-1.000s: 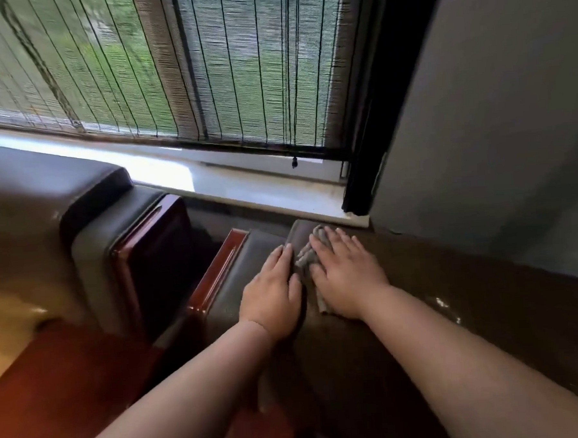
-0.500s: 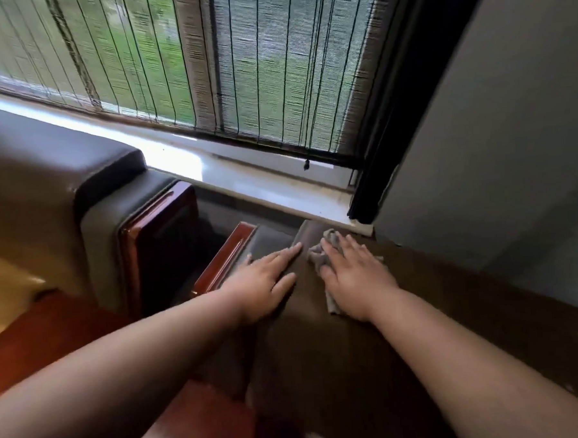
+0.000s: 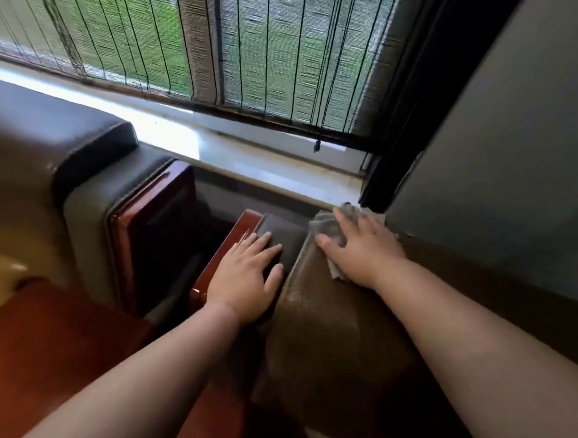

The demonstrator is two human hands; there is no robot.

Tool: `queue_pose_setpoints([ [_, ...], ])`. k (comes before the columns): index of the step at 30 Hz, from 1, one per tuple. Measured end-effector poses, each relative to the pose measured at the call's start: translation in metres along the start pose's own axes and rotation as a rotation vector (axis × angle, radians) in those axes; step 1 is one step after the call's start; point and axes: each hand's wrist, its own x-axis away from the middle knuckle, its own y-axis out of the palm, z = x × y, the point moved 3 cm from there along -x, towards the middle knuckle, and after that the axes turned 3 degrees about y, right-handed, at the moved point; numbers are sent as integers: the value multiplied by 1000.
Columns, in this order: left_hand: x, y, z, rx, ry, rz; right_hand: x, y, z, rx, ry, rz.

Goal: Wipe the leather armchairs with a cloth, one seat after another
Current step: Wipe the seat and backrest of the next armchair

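A dark brown leather armchair (image 3: 324, 337) fills the lower middle, its backrest top running toward the window. My right hand (image 3: 363, 248) lies flat with straight fingers on a grey cloth (image 3: 324, 225), pressing it onto the far end of the backrest top near the wall corner. Most of the cloth is hidden under the palm. My left hand (image 3: 247, 278) rests flat, fingers spread, on the padded armrest (image 3: 281, 232) with red wood trim just left of the backrest. A second leather armchair (image 3: 76, 153) stands at the left.
A white window sill (image 3: 244, 154) runs behind the chairs under a woven blind (image 3: 238, 47). A grey wall (image 3: 495, 157) and black curtain edge (image 3: 409, 118) close the right side. A narrow gap (image 3: 211, 223) separates the two armchairs. Red wooden surface (image 3: 53, 348) at lower left.
My right hand has slid the cloth farther along the backrest top toward the wall corner. My left hand has shifted left onto the armrest pad. The view has moved closer.
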Motion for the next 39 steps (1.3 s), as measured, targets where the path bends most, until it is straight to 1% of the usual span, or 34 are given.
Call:
queue_pose_setpoints([
  [1,2,-1,0,29,7,24,-4,-2,-1,13,28,6],
  [2,4,-3,-1,49,18,37,1,0,-7,37,15,20],
  [5,6,-4,-2,38,33,41,43,21,-40,130,-200,120],
  [7,7,-3,-1,5,40,31,52,27,-44,124,-267,126],
  [8,7,-4,0,-1,43,33,39,24,-39,100,-245,105],
  [11,5,-6,1,-1,28,27,-16,-2,-16,-2,-86,19],
  [13,6,-5,2,6,13,29,-33,-9,-7,-8,-25,31],
  [15,6,-4,2,1,21,27,-15,0,-9,15,-52,49],
  [17,5,-2,0,-11,34,27,29,18,-16,38,-123,39],
  [19,6,0,-3,-20,40,31,74,31,-19,73,-203,76],
  [21,6,0,-2,-24,47,32,80,29,-6,89,-249,62],
  [23,5,-2,-1,-26,47,38,48,18,17,48,-185,43],
  [25,5,-2,-2,-23,37,55,13,3,38,23,-32,36],
  [26,5,-2,-3,-16,39,66,4,0,42,35,30,33],
  [27,6,-1,-3,-10,47,75,7,3,39,53,49,40],
  [29,6,-1,-3,7,60,100,44,18,17,83,-21,71],
  [31,6,-1,-3,9,67,114,99,36,-9,90,-197,88],
  [32,6,-1,-2,2,64,116,119,42,-11,87,-274,84],
  [33,7,-1,-1,-2,58,115,125,44,-2,95,-313,94],
  [34,7,-1,0,-6,49,114,120,40,13,78,-298,96],
  [35,7,-1,0,-9,39,117,108,35,34,39,-235,86],
  [37,5,-2,-1,-3,18,109,83,17,78,-37,-30,50],
  [39,4,-3,0,13,-1,84,73,8,104,-33,159,48],
])
